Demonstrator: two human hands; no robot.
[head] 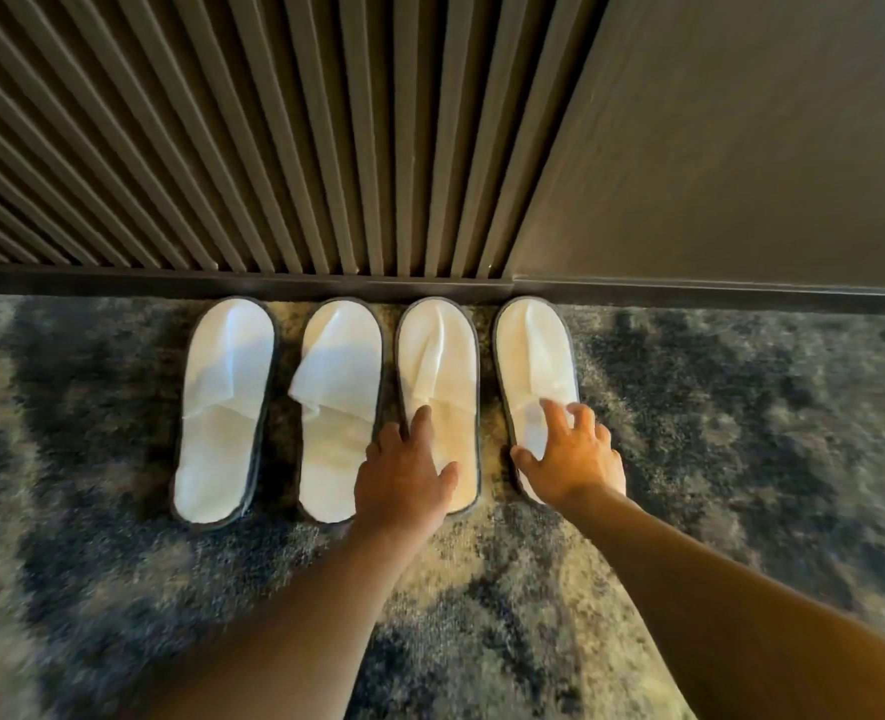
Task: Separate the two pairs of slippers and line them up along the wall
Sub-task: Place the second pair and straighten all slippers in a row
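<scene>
White slippers with dark trim lie side by side on the carpet, toes against the baseboard: the far-left slipper (pixel 225 402), a second slipper (pixel 341 397), a third slipper (pixel 438 366) and the rightmost slipper (pixel 531 356). My left hand (pixel 404 475) rests flat on the heel part of the third slipper, fingers spread. Over the heel part of the rightmost slipper my right hand (pixel 570 449) has its fingers apart and curled, fingertips touching it. Neither hand is closed around a slipper.
A ribbed, slatted wall panel (pixel 274 148) rises behind the slippers, and a smooth dark wall (pixel 741 148) stands to its right. A dark baseboard (pixel 118 280) runs along the bottom. The floor is mottled grey and beige carpet (pixel 482 589).
</scene>
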